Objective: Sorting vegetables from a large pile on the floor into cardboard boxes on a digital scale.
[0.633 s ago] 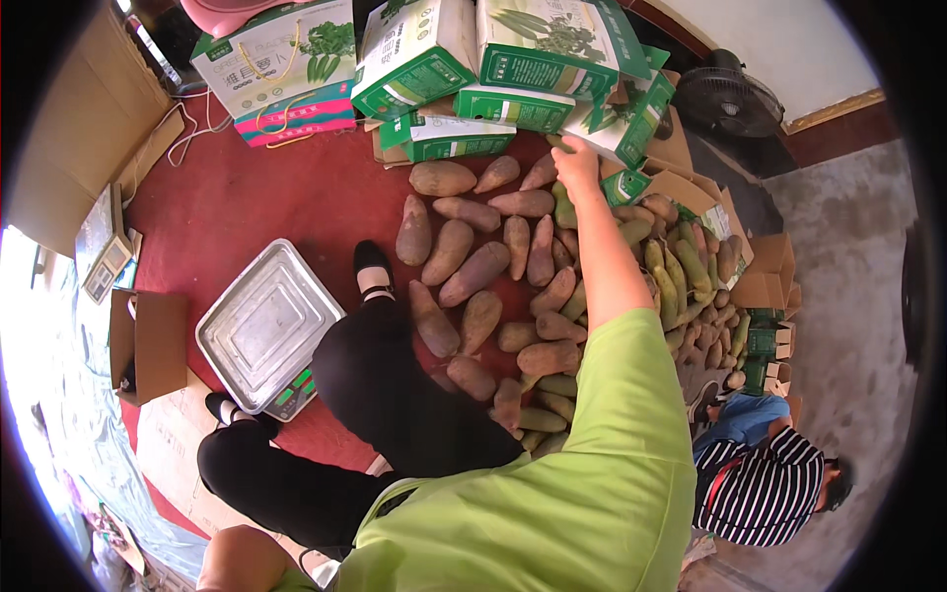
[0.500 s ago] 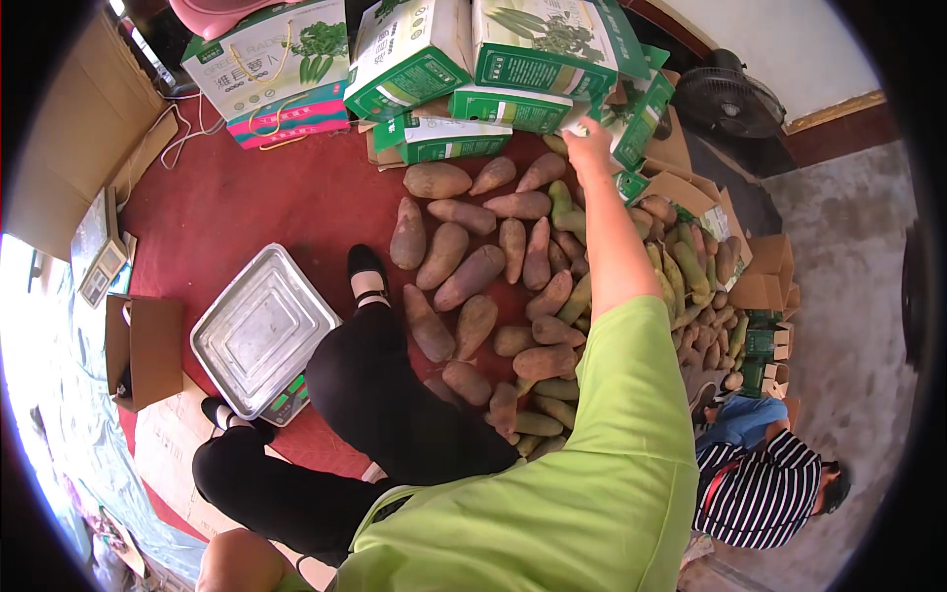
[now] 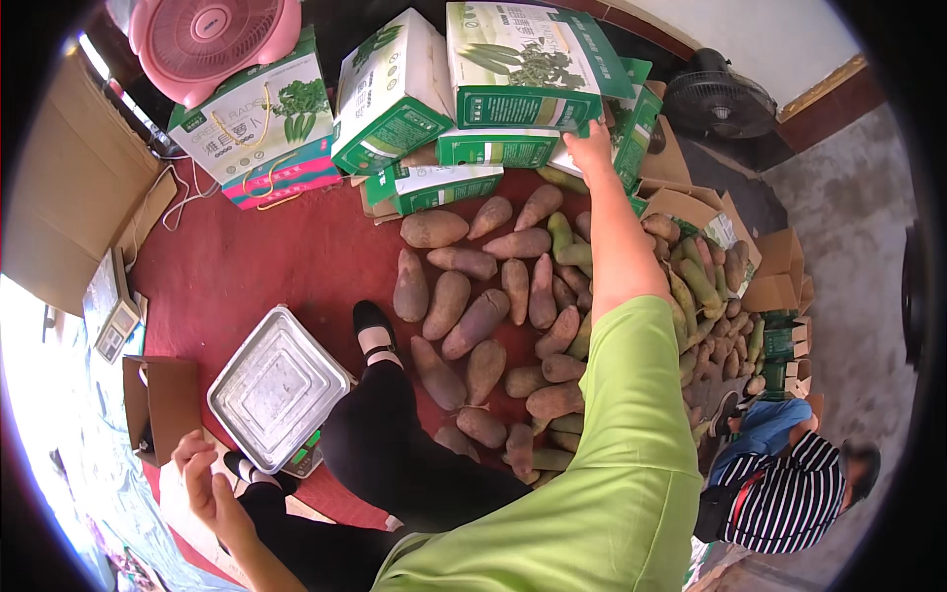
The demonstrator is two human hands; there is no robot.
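Observation:
My right arm reaches forward over the vegetables. My right hand (image 3: 589, 150) is at the lower right corner of a green-and-white carton (image 3: 523, 54) on top of the pile, its fingers curled against the edge; the grip is partly hidden. My left hand (image 3: 210, 490) is raised above my left leg with loosely bent fingers apart and nothing in it. Nearest to it are a floor scale (image 3: 279, 390) with a bare metal pan and an open brown cardboard box (image 3: 163, 409). Beneath my right arm lie reddish-brown root vegetables (image 3: 476, 323) and long green radishes (image 3: 700, 286).
A pink fan (image 3: 212, 39) stands on a carton (image 3: 252, 123) at the far left. A black fan (image 3: 718, 97) is at the far right. A person in a striped shirt (image 3: 784, 498) sits at the right, near open cardboard boxes (image 3: 774, 271). White cables (image 3: 178, 202) run along the red floor (image 3: 296, 247).
My left hand has come up into view at the lower left. My right hand has moved slightly farther forward to the carton's corner. The whole view has shifted, showing more of the pink fan.

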